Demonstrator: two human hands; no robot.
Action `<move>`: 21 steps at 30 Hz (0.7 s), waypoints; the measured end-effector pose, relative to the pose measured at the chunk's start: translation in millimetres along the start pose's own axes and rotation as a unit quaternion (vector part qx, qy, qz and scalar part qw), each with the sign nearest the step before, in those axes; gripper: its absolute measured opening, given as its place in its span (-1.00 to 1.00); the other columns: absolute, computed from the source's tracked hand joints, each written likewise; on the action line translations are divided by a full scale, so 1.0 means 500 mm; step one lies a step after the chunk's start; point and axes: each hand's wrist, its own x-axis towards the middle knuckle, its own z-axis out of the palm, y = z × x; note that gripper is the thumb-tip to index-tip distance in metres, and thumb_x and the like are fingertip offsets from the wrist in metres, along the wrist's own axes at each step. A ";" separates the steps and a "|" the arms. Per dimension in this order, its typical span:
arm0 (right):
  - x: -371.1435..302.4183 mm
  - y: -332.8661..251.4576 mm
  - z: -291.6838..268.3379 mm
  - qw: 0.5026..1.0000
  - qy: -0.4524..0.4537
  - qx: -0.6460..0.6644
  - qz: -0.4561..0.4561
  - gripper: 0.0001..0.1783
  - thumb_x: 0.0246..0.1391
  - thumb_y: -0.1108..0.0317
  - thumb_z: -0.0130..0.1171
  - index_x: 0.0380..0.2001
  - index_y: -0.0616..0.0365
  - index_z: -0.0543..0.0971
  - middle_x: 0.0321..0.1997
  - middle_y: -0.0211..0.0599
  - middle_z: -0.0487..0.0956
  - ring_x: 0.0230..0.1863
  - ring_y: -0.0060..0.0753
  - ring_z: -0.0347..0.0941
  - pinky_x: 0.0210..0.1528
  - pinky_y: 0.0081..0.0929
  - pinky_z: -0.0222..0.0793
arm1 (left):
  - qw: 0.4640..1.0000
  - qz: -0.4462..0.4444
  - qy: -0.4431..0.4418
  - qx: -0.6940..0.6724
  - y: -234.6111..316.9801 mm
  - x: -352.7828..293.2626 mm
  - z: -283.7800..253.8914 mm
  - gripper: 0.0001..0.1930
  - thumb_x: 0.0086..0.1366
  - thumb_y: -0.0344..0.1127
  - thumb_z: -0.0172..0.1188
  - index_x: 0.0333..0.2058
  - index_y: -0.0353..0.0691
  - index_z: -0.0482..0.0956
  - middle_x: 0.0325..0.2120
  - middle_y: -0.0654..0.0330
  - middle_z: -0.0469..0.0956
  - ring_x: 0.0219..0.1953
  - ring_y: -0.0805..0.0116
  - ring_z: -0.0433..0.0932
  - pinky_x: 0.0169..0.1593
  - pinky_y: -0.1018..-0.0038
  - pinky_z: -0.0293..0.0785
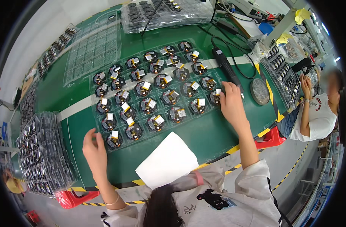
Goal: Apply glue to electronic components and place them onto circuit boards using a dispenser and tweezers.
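A clear plastic tray [137,143] lies on the green table in front of me. Its pockets hold several round black electronic modules [169,97], many with a small silver-white battery pouch on top. My left hand [95,153] is beside the tray's near left corner, thumb and fingers apart and slightly bent, with nothing seen in it. At the tray's right edge, my right hand [233,108] reaches over the module [214,99] in the end pocket. Its fingers are spread; whether the fingertips touch the module or the tray rim cannot be told.
A white sheet [167,160] lies at the near table edge. To the right are a black corded electric screwdriver [226,67] and a round metal dish [260,92]. Stacked filled trays [46,155] stand left, an empty tray [91,53] behind. A co-worker [313,109] sits at right.
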 end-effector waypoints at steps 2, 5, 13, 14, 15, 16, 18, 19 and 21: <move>0.009 0.032 0.012 0.999 -0.018 0.029 0.002 -0.64 0.03 0.58 0.04 -0.05 0.47 0.38 -0.08 0.12 0.43 -0.04 0.12 0.32 0.07 -0.17 0.25 | 1.000 0.003 -0.018 0.024 0.007 0.018 0.023 -0.79 0.26 -0.40 0.12 -0.18 -0.41 0.51 -0.48 0.05 0.52 -0.60 0.34 0.44 -0.49 0.43 0.38; 0.010 0.047 0.016 0.999 -0.009 0.048 0.018 -0.66 0.04 0.62 0.00 -0.06 0.46 0.39 -0.12 0.12 0.45 -0.05 0.12 0.34 0.06 -0.19 0.26 | 0.998 0.004 -0.059 0.010 0.005 0.039 0.017 -0.81 0.25 -0.38 0.14 -0.23 -0.40 0.51 -0.52 0.05 0.52 -0.61 0.31 0.46 -0.49 0.40 0.38; 0.014 0.042 0.027 0.995 0.003 0.083 0.053 -0.66 0.07 0.63 -0.05 -0.04 0.36 0.41 -0.13 0.06 0.47 -0.07 0.06 0.39 0.02 -0.23 0.30 | 0.945 0.310 0.053 0.091 -0.065 0.363 0.075 -0.65 0.25 -0.46 0.08 0.03 -0.26 0.39 -0.05 -0.02 0.46 -0.02 -0.01 0.44 -0.02 0.22 0.41; 0.010 0.042 0.030 0.994 0.009 0.087 0.064 -0.66 0.09 0.62 -0.07 -0.02 0.32 0.41 -0.13 0.06 0.48 -0.07 0.04 0.42 0.02 -0.26 0.32 | 0.944 0.311 0.055 0.092 -0.078 0.394 0.090 -0.65 0.25 -0.46 0.08 0.03 -0.26 0.39 -0.05 -0.02 0.46 -0.02 -0.01 0.44 -0.02 0.22 0.41; 0.010 0.039 0.027 0.994 0.018 0.085 0.063 -0.66 0.08 0.63 -0.07 -0.03 0.31 0.41 -0.13 0.05 0.49 -0.07 0.02 0.43 0.00 -0.26 0.33 | 0.945 0.297 0.056 0.128 -0.087 0.420 0.096 -0.67 0.25 -0.41 0.10 0.01 -0.25 0.41 -0.07 -0.01 0.46 -0.01 -0.01 0.43 -0.01 0.22 0.41; 0.006 0.036 0.026 0.994 0.024 0.083 0.062 -0.66 0.08 0.63 -0.07 -0.03 0.31 0.41 -0.13 0.05 0.49 -0.07 0.02 0.43 0.00 -0.26 0.33 | 0.944 0.285 0.054 0.160 -0.100 0.441 0.107 -0.68 0.25 -0.37 0.12 -0.02 -0.23 0.42 -0.08 0.01 0.47 0.01 -0.01 0.42 -0.01 0.21 0.42; -0.002 0.030 0.034 0.991 0.049 0.090 0.087 -0.65 0.07 0.65 -0.07 -0.03 0.32 0.41 -0.14 0.04 0.49 -0.08 -0.01 0.44 0.00 -0.25 0.33 | 0.964 0.181 0.031 0.191 -0.140 0.471 0.112 -0.73 0.25 -0.27 0.15 -0.11 -0.22 0.45 -0.14 0.04 0.49 -0.04 -0.01 0.44 -0.05 0.20 0.42; -0.008 0.034 0.039 0.992 0.058 0.078 0.082 -0.64 0.05 0.67 -0.07 -0.03 0.31 0.40 -0.16 0.02 0.49 -0.08 -0.03 0.43 0.00 -0.25 0.33 | 0.952 0.196 0.050 0.228 -0.164 0.486 0.117 -0.78 0.25 -0.21 0.15 -0.24 -0.22 0.45 -0.23 0.06 0.51 -0.11 0.01 0.45 -0.12 0.18 0.43; -0.007 0.021 0.032 0.991 0.058 0.071 0.094 -0.64 0.04 0.67 -0.07 -0.04 0.32 0.39 -0.16 0.02 0.47 -0.09 -0.02 0.39 0.01 -0.22 0.29 | 0.945 0.196 0.046 0.258 -0.185 0.504 0.099 -0.76 0.26 -0.18 0.13 -0.31 -0.25 0.42 -0.33 0.06 0.49 -0.18 0.01 0.44 -0.17 0.14 0.43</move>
